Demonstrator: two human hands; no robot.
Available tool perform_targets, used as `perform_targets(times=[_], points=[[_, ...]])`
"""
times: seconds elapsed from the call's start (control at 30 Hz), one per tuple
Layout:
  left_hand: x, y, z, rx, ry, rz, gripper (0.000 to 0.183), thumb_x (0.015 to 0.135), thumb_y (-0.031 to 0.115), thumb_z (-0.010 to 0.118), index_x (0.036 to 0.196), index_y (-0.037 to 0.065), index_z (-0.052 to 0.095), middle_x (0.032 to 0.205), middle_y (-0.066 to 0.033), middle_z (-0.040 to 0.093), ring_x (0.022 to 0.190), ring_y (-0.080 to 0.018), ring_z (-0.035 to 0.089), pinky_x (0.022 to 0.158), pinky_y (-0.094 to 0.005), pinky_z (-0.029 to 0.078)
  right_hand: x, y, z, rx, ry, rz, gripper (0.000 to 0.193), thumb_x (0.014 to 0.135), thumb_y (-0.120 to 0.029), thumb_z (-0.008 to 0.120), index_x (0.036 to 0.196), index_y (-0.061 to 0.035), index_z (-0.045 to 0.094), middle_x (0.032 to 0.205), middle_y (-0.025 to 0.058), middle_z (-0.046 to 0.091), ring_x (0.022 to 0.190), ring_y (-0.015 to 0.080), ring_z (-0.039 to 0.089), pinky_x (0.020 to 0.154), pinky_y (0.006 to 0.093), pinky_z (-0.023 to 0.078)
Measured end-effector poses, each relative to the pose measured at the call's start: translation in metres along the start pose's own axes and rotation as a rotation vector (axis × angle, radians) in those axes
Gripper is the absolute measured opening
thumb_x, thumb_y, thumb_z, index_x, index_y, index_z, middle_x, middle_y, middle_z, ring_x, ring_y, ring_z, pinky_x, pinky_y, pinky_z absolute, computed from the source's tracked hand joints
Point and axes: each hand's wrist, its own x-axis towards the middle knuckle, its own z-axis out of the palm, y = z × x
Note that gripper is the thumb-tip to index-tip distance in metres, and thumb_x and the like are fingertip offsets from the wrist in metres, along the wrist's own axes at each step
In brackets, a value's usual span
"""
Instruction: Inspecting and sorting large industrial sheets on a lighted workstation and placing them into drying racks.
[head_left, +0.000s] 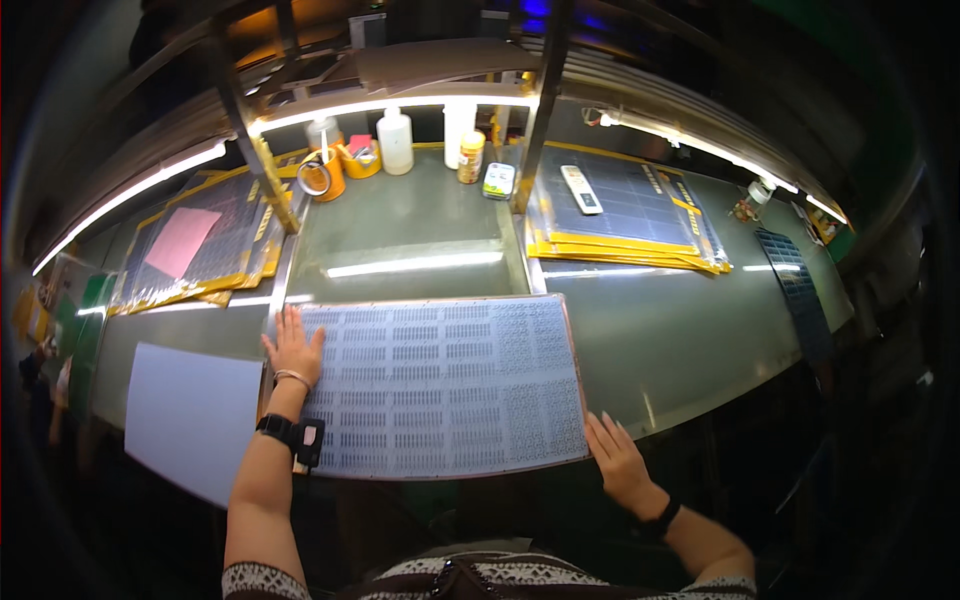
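Observation:
A large rectangular panel (430, 390) with rows of fine printed patterns and a copper-coloured rim lies in front of me on the worktable. My left hand (293, 350) rests flat over its left end, fingers stretched out and pointing away from me. At the near right corner, my right hand (618, 462) touches the panel's edge with its fingers extended along it; its thumb is hidden. Left of the panel is a plain pale sheet (195, 415), close to my left forearm.
Yellow-edged dark panels (620, 225) are stacked at the back right, with a white handheld device (582, 190) on top. A similar stack (215, 250) at the back left bears a pink sheet (182, 243). Bottles (395, 142) and tape rolls (316, 178) stand along the back.

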Motion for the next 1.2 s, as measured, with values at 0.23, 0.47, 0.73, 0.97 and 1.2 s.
perform_targets(times=[0.23, 0.47, 0.73, 0.97, 1.2], points=[[-0.157, -0.019, 0.0, -0.002, 0.106, 0.178, 0.078, 0.087, 0.051, 0.04, 0.137, -0.005, 0.021, 0.145, -0.0205, 0.018, 0.135, -0.0329, 0.015, 0.103, -0.0589, 0.011, -0.032, -0.005, 0.001, 0.119, 0.078, 0.076, 0.044, 0.072, -0.005, 0.06, 0.115, -0.0012, 0.054, 0.133, 0.0181, 0.04, 0.127, 0.0367, 0.032, 0.107, 0.0507, 0.02], [-0.28, -0.04, -0.025, -0.435, 0.418, -0.222, 0.033, 0.09, 0.025, 0.049, 0.106, -0.001, 0.06, 0.118, -0.018, 0.054, 0.113, -0.0354, 0.047, 0.093, -0.0389, 0.037, 0.001, 0.014, 0.015, 0.141, 0.084, -0.021, 0.05, 0.065, -0.007, 0.066, 0.114, -0.0074, 0.057, 0.134, 0.0162, 0.039, 0.128, 0.0371, 0.029, 0.107, 0.0519, 0.017], [-0.22, -0.037, -0.002, -1.557, 0.044, -0.754, 0.027, 0.085, 0.029, 0.06, 0.069, 0.006, 0.059, 0.06, -0.0011, 0.057, 0.052, -0.0117, 0.055, 0.05, -0.0229, 0.042, 0.005, 0.023, 0.023, 0.132, 0.137, -0.093, 0.042, 0.069, -0.01, 0.062, 0.111, -0.0081, 0.061, 0.131, 0.0157, 0.043, 0.126, 0.039, 0.031, 0.106, 0.053, 0.018], [-0.173, -0.041, -0.105, -1.586, 0.148, -0.503, 0.021, 0.085, 0.02, 0.058, 0.073, 0.003, 0.061, 0.062, -0.0036, 0.058, 0.054, -0.0089, 0.053, 0.05, -0.0212, 0.039, 0.04, 0.035, -0.05, 0.343, 0.498, -0.134, 0.019, 0.086, -0.012, 0.048, 0.095, -0.0092, 0.065, 0.108, 0.0153, 0.061, 0.118, 0.0375, 0.044, 0.105, 0.0515, 0.025], [-0.18, -0.122, -0.211, -0.797, 1.099, -0.235, 0.028, 0.091, 0.028, 0.053, 0.088, 0.0, 0.057, 0.077, -0.003, 0.056, 0.073, -0.0122, 0.055, 0.066, -0.0261, 0.043, 0.168, 0.097, -0.131, 1.069, 0.477, 0.118, 0.04, 0.092, -0.038, 0.046, 0.104, -0.0009, 0.056, 0.091, 0.0039, 0.058, 0.082, 0.0145, 0.055, 0.077, 0.0284, 0.045]])
